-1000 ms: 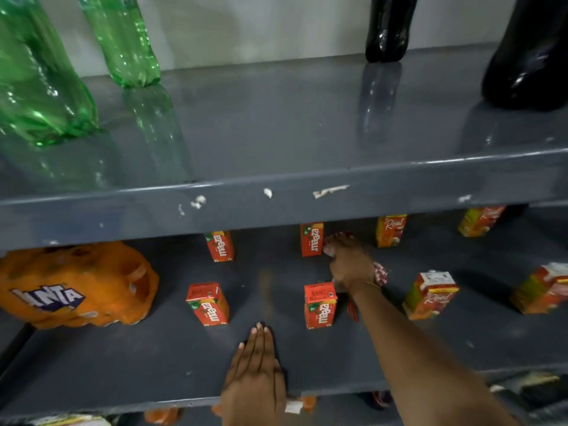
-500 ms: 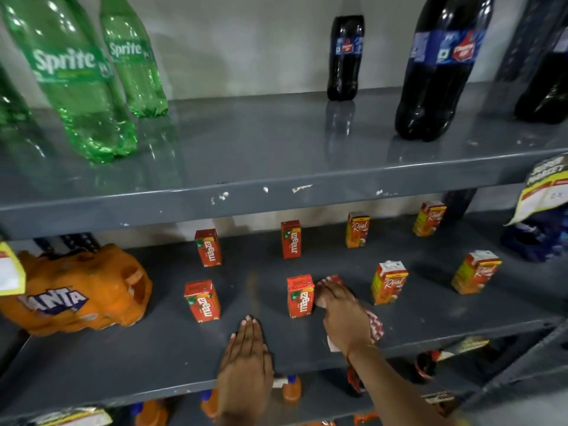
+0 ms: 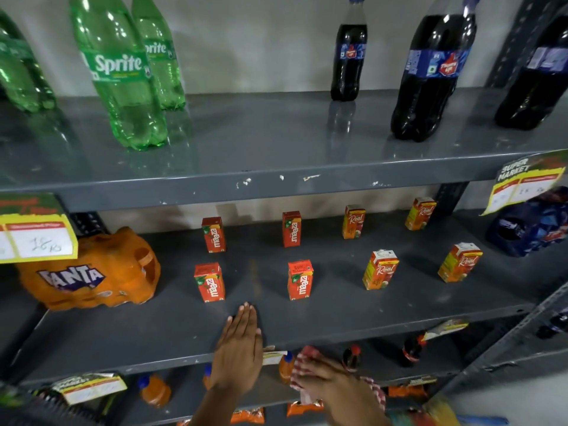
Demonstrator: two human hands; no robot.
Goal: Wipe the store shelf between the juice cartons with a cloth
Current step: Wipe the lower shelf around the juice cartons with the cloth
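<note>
**Cloth hand clear of the juice shelf**

Fingers pressed together, the left hand lies flat on the grey shelf's front edge. The right hand, fingers curled around a red-checked cloth, hangs below that edge. Above stand Maaza cartons and Real cartons, well apart, in two rows.
</note>
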